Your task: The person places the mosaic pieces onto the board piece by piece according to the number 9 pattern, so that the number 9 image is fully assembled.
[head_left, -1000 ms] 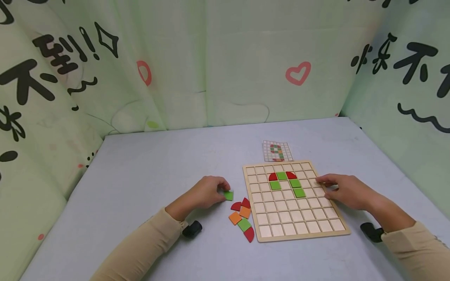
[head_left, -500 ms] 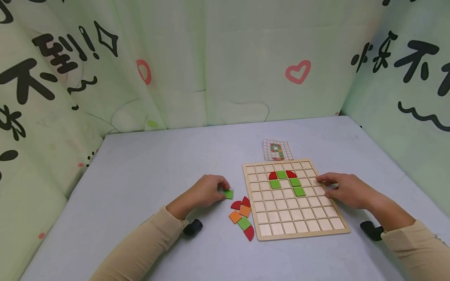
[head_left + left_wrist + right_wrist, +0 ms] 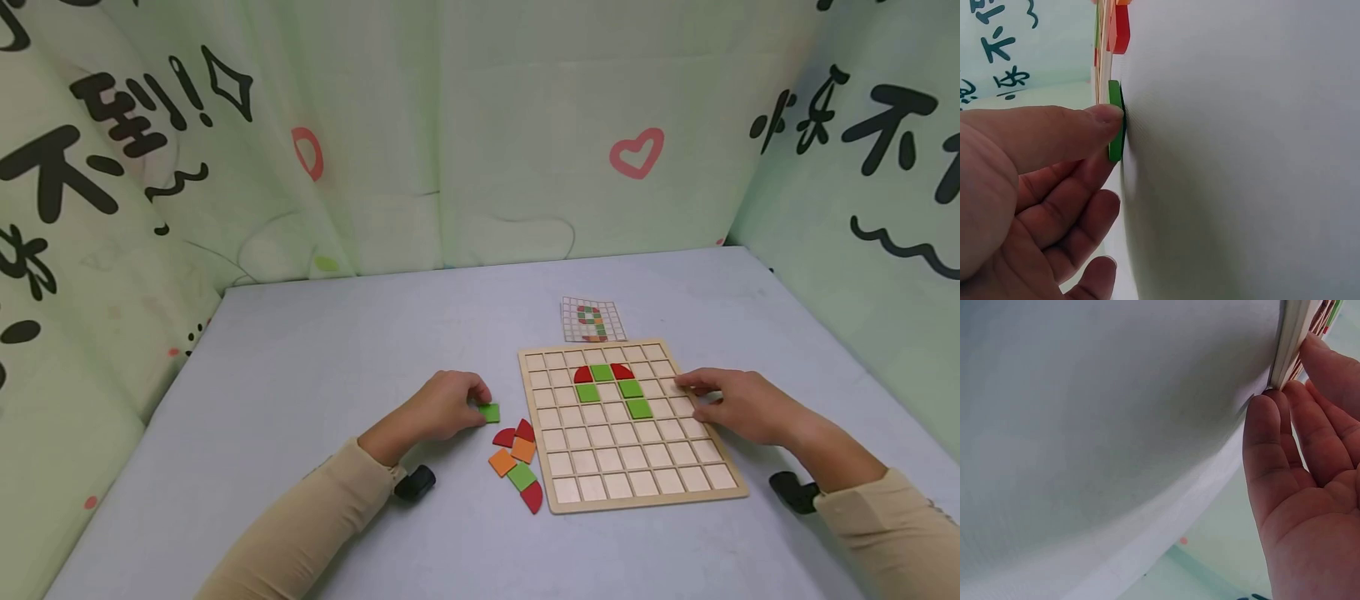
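Observation:
In the head view my left hand (image 3: 448, 407) pinches a green square tile (image 3: 489, 412) between thumb and fingers. The left wrist view shows the tile (image 3: 1115, 122) edge-on under the thumb tip, right at the tabletop. Just in front of it lie loose red quarter-round tiles (image 3: 532, 497), orange square tiles (image 3: 502, 462) and another green square tile (image 3: 522, 477). My right hand (image 3: 742, 404) rests on the right rim of the wooden grid board (image 3: 648, 502), its thumb and fingertips against the edge (image 3: 1291, 344). Set in the board are green squares (image 3: 602, 372) and red quarter-rounds (image 3: 622, 371).
Behind the board lies a pattern card (image 3: 594, 320) printed with a coloured grid. A white-covered table (image 3: 337, 350) carries everything. Pale green curtains (image 3: 510, 167) with black writing and hearts enclose the back and sides.

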Tool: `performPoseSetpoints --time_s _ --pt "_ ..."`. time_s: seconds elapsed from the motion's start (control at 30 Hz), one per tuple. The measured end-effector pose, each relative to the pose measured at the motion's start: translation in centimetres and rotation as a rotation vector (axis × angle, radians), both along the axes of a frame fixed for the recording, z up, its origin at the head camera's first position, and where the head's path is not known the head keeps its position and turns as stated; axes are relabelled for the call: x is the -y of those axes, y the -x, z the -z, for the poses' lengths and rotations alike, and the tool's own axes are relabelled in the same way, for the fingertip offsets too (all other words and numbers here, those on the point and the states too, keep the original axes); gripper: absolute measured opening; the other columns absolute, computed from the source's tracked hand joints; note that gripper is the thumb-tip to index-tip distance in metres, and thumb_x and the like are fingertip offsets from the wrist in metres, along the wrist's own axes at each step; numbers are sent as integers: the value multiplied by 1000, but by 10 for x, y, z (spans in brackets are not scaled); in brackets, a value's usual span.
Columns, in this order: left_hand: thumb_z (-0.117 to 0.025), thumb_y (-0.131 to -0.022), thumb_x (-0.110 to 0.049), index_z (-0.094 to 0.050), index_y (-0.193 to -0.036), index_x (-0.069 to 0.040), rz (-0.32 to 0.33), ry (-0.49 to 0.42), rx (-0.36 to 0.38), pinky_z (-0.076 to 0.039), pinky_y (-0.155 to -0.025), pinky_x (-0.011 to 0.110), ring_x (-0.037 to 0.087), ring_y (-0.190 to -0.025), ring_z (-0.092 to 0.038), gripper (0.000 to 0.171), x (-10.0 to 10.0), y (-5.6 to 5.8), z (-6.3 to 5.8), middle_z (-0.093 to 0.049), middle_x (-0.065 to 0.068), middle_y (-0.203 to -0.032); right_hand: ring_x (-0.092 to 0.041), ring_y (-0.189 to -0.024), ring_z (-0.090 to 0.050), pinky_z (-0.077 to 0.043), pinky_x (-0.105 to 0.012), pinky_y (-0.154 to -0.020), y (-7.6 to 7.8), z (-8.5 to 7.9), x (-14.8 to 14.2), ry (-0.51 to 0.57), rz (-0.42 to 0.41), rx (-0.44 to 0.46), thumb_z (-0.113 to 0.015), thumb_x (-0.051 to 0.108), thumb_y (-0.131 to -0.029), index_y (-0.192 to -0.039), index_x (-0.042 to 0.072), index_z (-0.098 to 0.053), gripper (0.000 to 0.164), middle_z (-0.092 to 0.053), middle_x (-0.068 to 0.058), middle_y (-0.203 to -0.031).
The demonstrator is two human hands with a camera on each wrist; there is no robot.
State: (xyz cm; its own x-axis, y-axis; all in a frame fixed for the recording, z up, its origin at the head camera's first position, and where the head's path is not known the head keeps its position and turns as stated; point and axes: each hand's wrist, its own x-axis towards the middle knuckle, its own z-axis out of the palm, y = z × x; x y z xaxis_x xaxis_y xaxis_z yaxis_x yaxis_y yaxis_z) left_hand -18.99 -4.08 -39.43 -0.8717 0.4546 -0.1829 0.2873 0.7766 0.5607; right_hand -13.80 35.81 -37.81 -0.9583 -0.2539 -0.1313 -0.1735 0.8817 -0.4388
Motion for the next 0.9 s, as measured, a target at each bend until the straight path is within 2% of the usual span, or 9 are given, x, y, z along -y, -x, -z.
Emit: performPoseSetpoints --time_s 0.33,0.63,0.9 --pt "-80 -85 -10 -69 -101 -11 -8 -26 7 -52 -81 29 17 -91 -56 19 -1 1 -6 -65 -3 -95 -44 -110 -59 -48 -58 -89 1 0 0 -3 -7 -2 -71 9 -87 -131 -4 -60 47 -63 -25 -121" --pt "-78 -87 -12 -69 -105 -13 21 -74 -9 -53 -89 32 18 -102 -59 20 -6 1 -15 -67 -3 -101 -45 -110 -60 -47 -58 -89 0 -1 1 -4 -2 6 -71 9 -88 -132 -4 -59 48 -62 -26 -123" --pt "-78 -88 -11 -68 -104 -12 41 -96 -29 -53 -78 26 16 -96 -59 19 -11 -1 -19 -67 -2 -102 -45 -109 -60 -48 -57 -88 0 -1 1 -2 -1 5 -70 10 -88 -133 -4 -59 48 -62 -26 -123"
